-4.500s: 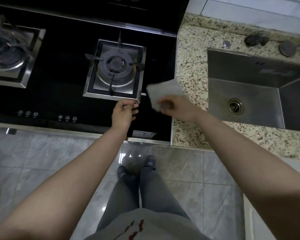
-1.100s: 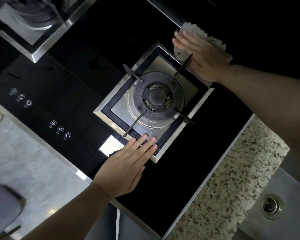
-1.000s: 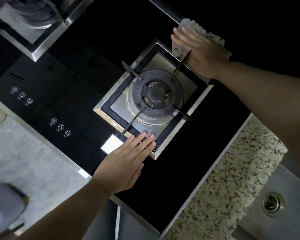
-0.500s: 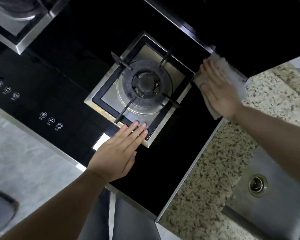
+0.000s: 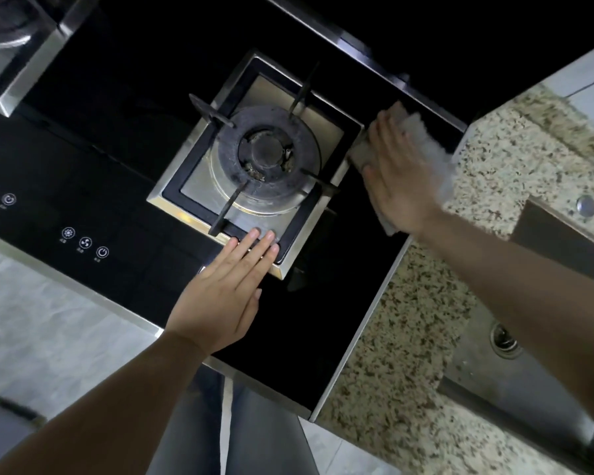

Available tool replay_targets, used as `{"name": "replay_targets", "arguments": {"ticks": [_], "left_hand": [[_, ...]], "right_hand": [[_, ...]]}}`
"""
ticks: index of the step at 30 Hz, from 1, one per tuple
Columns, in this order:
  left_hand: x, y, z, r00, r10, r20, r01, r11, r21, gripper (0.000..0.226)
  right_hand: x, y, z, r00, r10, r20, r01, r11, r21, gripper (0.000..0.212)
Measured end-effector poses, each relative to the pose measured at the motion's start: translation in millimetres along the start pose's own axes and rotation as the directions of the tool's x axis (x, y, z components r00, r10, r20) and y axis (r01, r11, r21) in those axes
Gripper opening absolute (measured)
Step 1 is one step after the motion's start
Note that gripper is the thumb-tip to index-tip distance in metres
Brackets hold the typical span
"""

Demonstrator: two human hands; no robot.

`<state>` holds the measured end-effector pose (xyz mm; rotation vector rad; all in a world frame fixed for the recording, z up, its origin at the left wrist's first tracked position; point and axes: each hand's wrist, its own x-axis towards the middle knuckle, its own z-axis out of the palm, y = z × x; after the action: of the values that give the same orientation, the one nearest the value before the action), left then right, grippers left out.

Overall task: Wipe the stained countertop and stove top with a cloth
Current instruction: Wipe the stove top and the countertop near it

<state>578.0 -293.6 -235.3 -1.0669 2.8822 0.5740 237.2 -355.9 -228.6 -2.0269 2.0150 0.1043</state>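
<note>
The right hand (image 5: 396, 178) is pressing a pale, blurred rectangular cloth (image 5: 422, 142) flat under straight fingers onto the glossy black glass stove top (image 5: 117, 132), just right of the square steel-framed gas burner (image 5: 254, 166) and beside the speckled beige granite countertop (image 5: 408, 337). The left hand (image 5: 225, 296) is resting palm-down, fingers straight and released, fingertips (image 5: 252, 236) lying on the burner frame's near edge.

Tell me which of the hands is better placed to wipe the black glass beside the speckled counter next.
Right. The right hand already presses the pale cloth flat on the black glass stove top near that edge. The left hand holds nothing; its fingers rest on the steel burner frame.
</note>
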Motion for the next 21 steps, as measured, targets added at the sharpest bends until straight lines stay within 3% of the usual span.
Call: {"name": "replay_targets", "arguments": {"ticks": [4,9,11,16,19,21], "left_hand": [[0.5,0.8,1.0,1.0,0.004,0.023,-0.004,1.0,0.019,0.06],[3.5,0.5,-0.6,1.0,0.005,0.03,-0.006,0.999,0.049,0.061],[2.4,2.0,-0.5,1.0,0.0,0.026,-0.001,0.999,0.038,0.061],[2.9,1.2,0.3,0.999,-0.012,0.042,0.011,1.0,0.029,0.061],[3.4,1.7,0.0,0.999,-0.006,0.052,0.005,1.0,0.023,0.061],[2.9,1.5,-1.0,0.999,0.0,0.049,-0.001,1.0,0.018,0.061]], "right_hand": [[-40.2,-19.9,19.5,0.994,-0.101,-0.027,0.101,0.994,-0.031,0.067],[-1.3,1.2,5.8,0.997,0.025,-0.074,-0.029,0.998,-0.051,0.065],[12.7,1.9,1.4,0.993,0.088,-0.081,-0.087,0.996,0.019,0.065],[-34.7,-37.3,21.3,0.989,0.099,-0.111,-0.099,0.995,0.005,0.066],[-43.1,-40.8,23.5,0.988,0.078,-0.137,-0.062,0.991,0.118,0.063],[-28.4,-29.6,17.2,0.978,0.143,-0.153,-0.104,0.965,0.241,0.062]]}}
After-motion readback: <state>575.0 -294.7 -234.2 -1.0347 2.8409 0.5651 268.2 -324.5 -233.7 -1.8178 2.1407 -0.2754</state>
